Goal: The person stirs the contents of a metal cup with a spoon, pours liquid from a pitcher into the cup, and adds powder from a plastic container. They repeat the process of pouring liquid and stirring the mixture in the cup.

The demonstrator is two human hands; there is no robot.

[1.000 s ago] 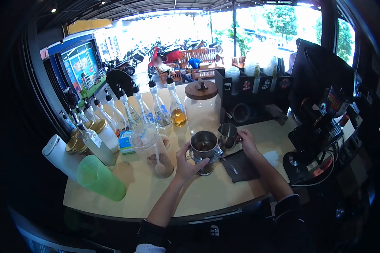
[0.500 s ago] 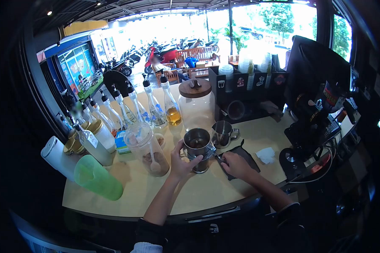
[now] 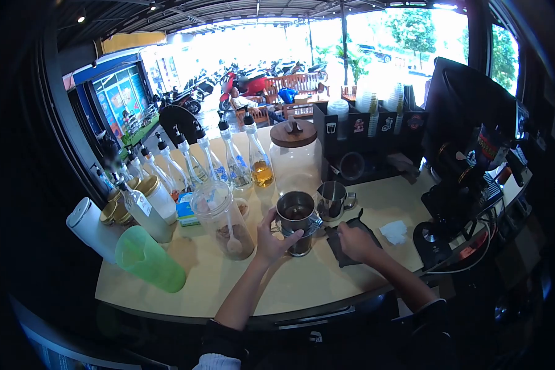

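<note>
The left hand (image 3: 271, 237) is clamped around the steel cup (image 3: 297, 217), fingers and thumb wrapped on its side from 8 o'clock. The cup stands upright near the middle of the bench (image 3: 302, 280), with dark liquid inside. At 4 o'clock of the cup the right hand (image 3: 355, 242) lies on a dark cloth (image 3: 333, 238), fingers bent; I cannot tell if it grips the cloth or only presses on it. A small steel pitcher (image 3: 333, 200) stands just beside the cup at 1 o'clock, and a glass jar with a wooden lid (image 3: 295, 159) at 12 o'clock. A clear plastic jar (image 3: 223, 219) with a spoon inside stands at 9 o'clock, a green tumbler (image 3: 148, 260) lies at 8 o'clock, and a white tissue (image 3: 393, 232) is at 3 o'clock beyond the cloth.
</note>
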